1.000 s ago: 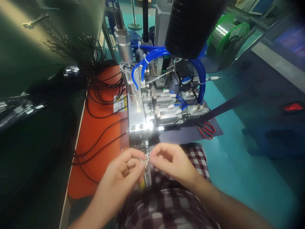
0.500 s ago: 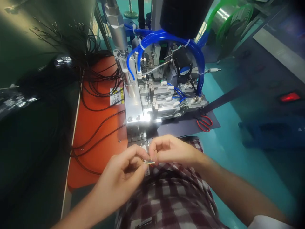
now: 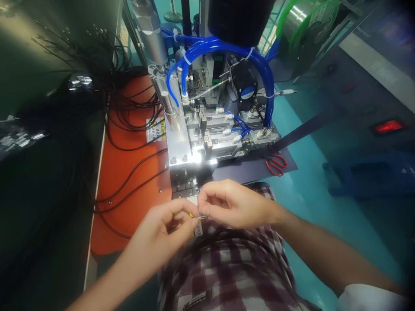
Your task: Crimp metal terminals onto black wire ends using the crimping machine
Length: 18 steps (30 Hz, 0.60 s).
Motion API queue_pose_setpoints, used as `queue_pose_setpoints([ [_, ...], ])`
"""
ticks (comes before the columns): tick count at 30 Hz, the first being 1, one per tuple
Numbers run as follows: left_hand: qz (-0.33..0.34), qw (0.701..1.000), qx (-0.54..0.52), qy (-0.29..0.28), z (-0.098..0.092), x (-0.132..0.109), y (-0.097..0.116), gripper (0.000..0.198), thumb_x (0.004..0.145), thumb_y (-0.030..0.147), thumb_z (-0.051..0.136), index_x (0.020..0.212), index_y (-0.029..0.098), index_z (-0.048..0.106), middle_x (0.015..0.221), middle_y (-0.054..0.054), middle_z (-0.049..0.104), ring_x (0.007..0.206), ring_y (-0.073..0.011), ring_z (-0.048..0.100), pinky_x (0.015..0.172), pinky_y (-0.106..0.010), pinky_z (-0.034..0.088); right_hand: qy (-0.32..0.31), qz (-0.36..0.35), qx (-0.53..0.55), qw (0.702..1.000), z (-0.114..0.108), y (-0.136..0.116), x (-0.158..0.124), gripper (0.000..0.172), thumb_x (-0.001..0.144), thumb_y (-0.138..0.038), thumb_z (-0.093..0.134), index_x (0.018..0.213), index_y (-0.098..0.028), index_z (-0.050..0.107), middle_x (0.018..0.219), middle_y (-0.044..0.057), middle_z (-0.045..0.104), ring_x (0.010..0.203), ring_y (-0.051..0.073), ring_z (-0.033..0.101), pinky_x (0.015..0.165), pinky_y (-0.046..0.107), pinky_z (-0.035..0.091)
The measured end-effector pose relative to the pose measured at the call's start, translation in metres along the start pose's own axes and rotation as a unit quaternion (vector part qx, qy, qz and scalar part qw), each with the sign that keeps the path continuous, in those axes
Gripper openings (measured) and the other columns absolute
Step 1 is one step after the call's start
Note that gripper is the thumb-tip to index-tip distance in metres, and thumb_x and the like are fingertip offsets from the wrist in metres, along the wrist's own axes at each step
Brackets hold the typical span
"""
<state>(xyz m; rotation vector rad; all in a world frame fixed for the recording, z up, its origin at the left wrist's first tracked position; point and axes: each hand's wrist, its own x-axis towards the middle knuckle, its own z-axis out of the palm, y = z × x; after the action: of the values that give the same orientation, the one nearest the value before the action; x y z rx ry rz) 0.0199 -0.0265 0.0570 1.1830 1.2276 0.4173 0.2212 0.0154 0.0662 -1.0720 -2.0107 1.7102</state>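
Note:
Thin coloured wires (image 3: pixel 202 217), yellow and greenish, poke out between the fingertips of my two hands. My left hand (image 3: pixel 167 226) pinches them between thumb and forefinger, its other fingers curled. From the right, my right hand (image 3: pixel 235 205) meets it with thumb and forefinger pressed together at the wires; what lies inside that pinch is too small to make out fully. Both hands are over my lap, just in front of a metal machine (image 3: pixel 214 142) with blue air tubes (image 3: pixel 223 45). The rest of the wires is hidden by my fingers.
Black cables (image 3: pixel 132 172) lie across an orange plate (image 3: pixel 129 220) on the left. Red-handled snips (image 3: pixel 275 165) rest on the dark base at the machine's right. A green-rimmed spool of wire (image 3: pixel 300 21) stands at the back right. Clear plastic bags (image 3: pixel 22 136) are at far left.
The view has shifted slightly. My right hand has moved a little left and closer to my left fingertips, covering more of the space around the wires. Both hands stay pinched.

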Motion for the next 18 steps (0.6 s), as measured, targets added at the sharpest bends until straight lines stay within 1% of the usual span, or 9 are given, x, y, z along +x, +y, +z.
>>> queue_pose_setpoints([
  [2,-0.017,1.0,-0.021,-0.002,-0.001,0.001,0.0,0.026,0.081,0.046,0.062,0.08,0.019,0.063,0.053,0.003,0.052,0.047,-0.0093,0.038,0.046,-0.021,0.028,0.007,-0.033,-0.029,0.999,0.0,-0.001,0.0,0.01,0.089,-0.018,0.055,0.08,-0.018,0.059,0.068,-0.003,0.054,0.057,0.01,0.046,0.055,0.023,0.037],
  [4,-0.018,0.999,-0.03,0.004,-0.003,0.001,0.0,0.027,0.079,0.046,0.065,0.079,0.019,0.067,0.056,0.002,0.057,0.044,-0.0079,0.036,0.043,-0.02,0.026,0.01,-0.058,-0.044,0.997,-0.001,-0.002,0.001,0.011,0.089,-0.016,0.054,0.08,-0.018,0.058,0.069,-0.004,0.054,0.058,0.01,0.047,0.057,0.023,0.037],
  [7,-0.018,0.999,-0.027,0.016,-0.004,0.0,0.001,0.027,0.076,0.045,0.069,0.074,0.018,0.07,0.056,0.002,0.056,0.041,-0.0058,0.032,0.04,-0.02,0.023,0.012,-0.07,-0.055,0.996,-0.002,-0.004,0.002,0.011,0.09,-0.014,0.054,0.079,-0.018,0.056,0.071,-0.004,0.054,0.06,0.01,0.047,0.058,0.023,0.037],
  [10,-0.029,0.998,-0.031,0.036,-0.005,-0.001,0.001,0.028,0.076,0.045,0.069,0.071,0.018,0.069,0.053,0.003,0.053,0.041,-0.0053,0.031,0.04,-0.02,0.021,0.014,-0.058,-0.054,0.997,-0.001,-0.004,0.005,0.013,0.089,-0.013,0.055,0.077,-0.019,0.055,0.071,-0.004,0.054,0.06,0.01,0.046,0.057,0.023,0.037],
  [12,-0.036,0.997,-0.039,0.063,-0.006,-0.002,0.0,0.03,0.076,0.047,0.07,0.072,0.017,0.069,0.053,0.003,0.051,0.042,-0.0051,0.029,0.04,-0.019,0.019,0.028,-0.031,-0.016,0.999,0.003,-0.003,0.007,0.012,0.089,-0.015,0.054,0.078,-0.019,0.056,0.071,-0.003,0.054,0.06,0.01,0.047,0.056,0.023,0.037],
  [14,-0.043,0.993,-0.055,0.091,-0.007,0.0,-0.002,0.032,0.076,0.049,0.07,0.074,0.017,0.069,0.056,0.003,0.053,0.043,-0.0053,0.031,0.041,-0.019,0.019,0.059,0.003,0.058,0.997,0.008,0.001,0.01,0.01,0.091,-0.019,0.054,0.082,-0.019,0.057,0.073,-0.002,0.056,0.061,0.01,0.047,0.055,0.023,0.036],
  [16,-0.051,0.989,-0.076,0.113,-0.009,0.002,-0.003,0.033,0.075,0.05,0.071,0.075,0.017,0.068,0.056,0.003,0.054,0.044,-0.0054,0.031,0.043,-0.021,0.022,0.097,0.033,0.128,0.986,0.014,0.004,0.012,0.01,0.091,-0.025,0.055,0.083,-0.018,0.058,0.073,-0.002,0.056,0.06,0.01,0.046,0.054,0.023,0.036],
  [18,-0.06,0.986,-0.094,0.121,-0.01,0.004,-0.003,0.033,0.074,0.05,0.071,0.073,0.017,0.067,0.051,0.005,0.05,0.042,-0.0054,0.029,0.045,-0.022,0.023,0.121,0.057,0.162,0.978,0.02,0.007,0.012,0.012,0.088,-0.027,0.059,0.082,-0.017,0.059,0.068,-0.003,0.053,0.057,0.01,0.043,0.052,0.023,0.034],
])
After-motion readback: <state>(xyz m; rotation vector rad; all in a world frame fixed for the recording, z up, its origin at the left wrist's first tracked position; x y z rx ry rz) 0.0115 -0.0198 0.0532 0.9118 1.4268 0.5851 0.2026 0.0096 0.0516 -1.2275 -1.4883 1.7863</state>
